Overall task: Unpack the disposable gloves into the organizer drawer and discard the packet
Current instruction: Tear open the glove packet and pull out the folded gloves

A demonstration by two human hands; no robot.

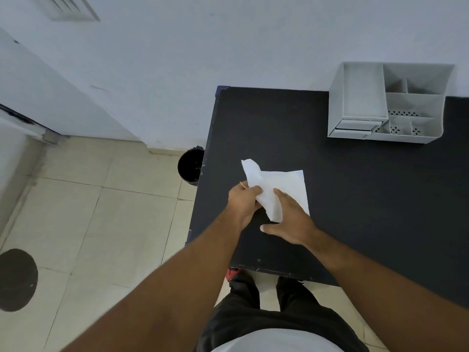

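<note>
A white packet of disposable gloves (pixel 284 185) lies near the left front part of the black table (pixel 368 199). My left hand (pixel 242 205) grips the packet's left edge, with a raised white flap sticking up above it. My right hand (pixel 289 219) rests flat on the packet's lower right part, fingers spread and pressing it to the table. The white organizer (pixel 388 105) stands at the table's back right, with several open compartments and a small drawer (pixel 355 128) at its lower left, slightly pulled out.
A black bin (pixel 190 165) stands on the tiled floor just left of the table's edge. The wall runs behind the table. A dark round mark (pixel 17 279) lies on the floor at the far left. My legs are at the table's front edge.
</note>
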